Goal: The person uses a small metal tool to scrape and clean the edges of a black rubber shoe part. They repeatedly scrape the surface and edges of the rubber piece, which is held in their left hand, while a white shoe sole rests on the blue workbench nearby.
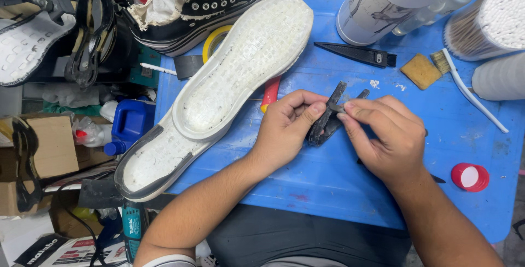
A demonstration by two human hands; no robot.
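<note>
You get bright, even light from overhead, so shadows stay soft and short under your hands. The blue table (328, 179) shows mild sheen, no harsh glare. Focus is sharp at centre; the corners bend slightly and darken at lower left.

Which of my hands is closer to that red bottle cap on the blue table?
Right. Your right hand is just left of the red cap, apart from it. Your left hand is farther left, beyond the dark strips both hands pinch.
</note>
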